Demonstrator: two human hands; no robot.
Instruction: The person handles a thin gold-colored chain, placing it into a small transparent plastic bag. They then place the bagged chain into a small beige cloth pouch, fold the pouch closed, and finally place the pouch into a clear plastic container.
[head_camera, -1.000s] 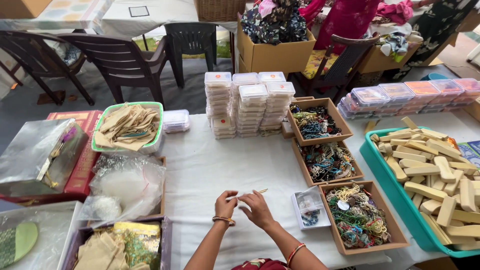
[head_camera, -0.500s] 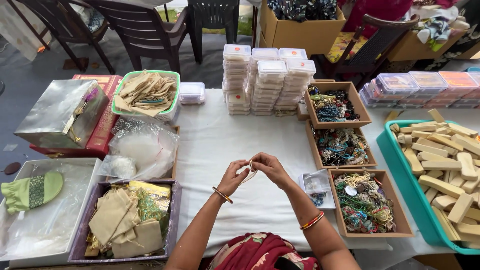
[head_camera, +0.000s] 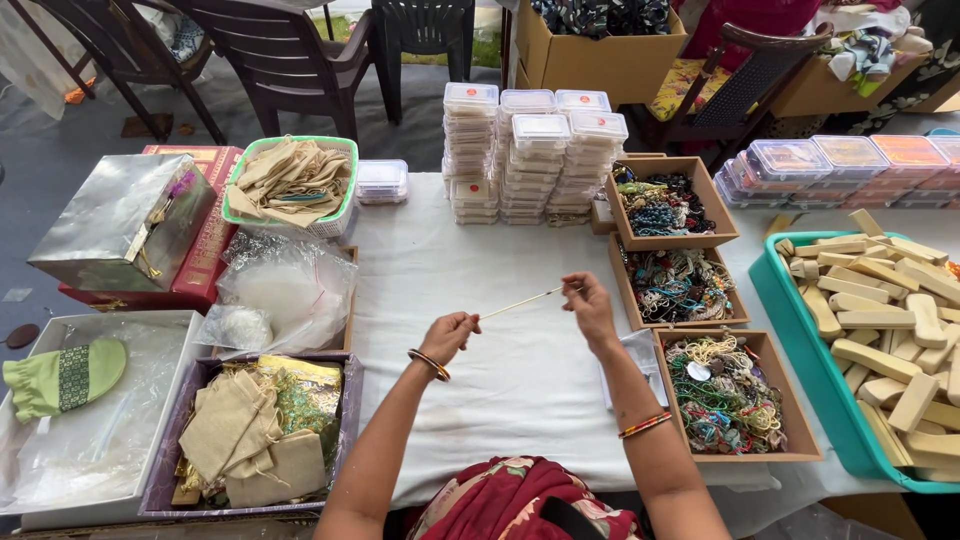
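White cloth covers the tabletop (head_camera: 480, 290), which is crowded on both sides with boxes and trays, and dark plastic chairs stand beyond it. Half a second ago both hands were pinched close together over the cloth; now they have drawn apart, and a thin pale string (head_camera: 520, 303) runs taut between them. The view has hardly shifted.

The left hand (head_camera: 450, 333) sits lower and nearer the body, fingers curled into a closed grip on the string's near end, with gold bangles at the wrist. The right hand (head_camera: 590, 305) is raised higher and further out, its grip a tight pinch on the string's far end, with red and gold bangles on the forearm. Both forearms reach forward from a red patterned garment at the bottom edge. The string hangs in the air just above the cloth, slanting upward from left to right.

Just right of the right hand are three wooden trays of coloured beads (head_camera: 678, 284), and further right a teal tray of wooden blocks (head_camera: 800, 330). Stacks of clear lidded containers (head_camera: 535, 150) stand behind the hands. To the left lie a box of beige cloth pouches (head_camera: 250, 430) and a green basket (head_camera: 345, 205).
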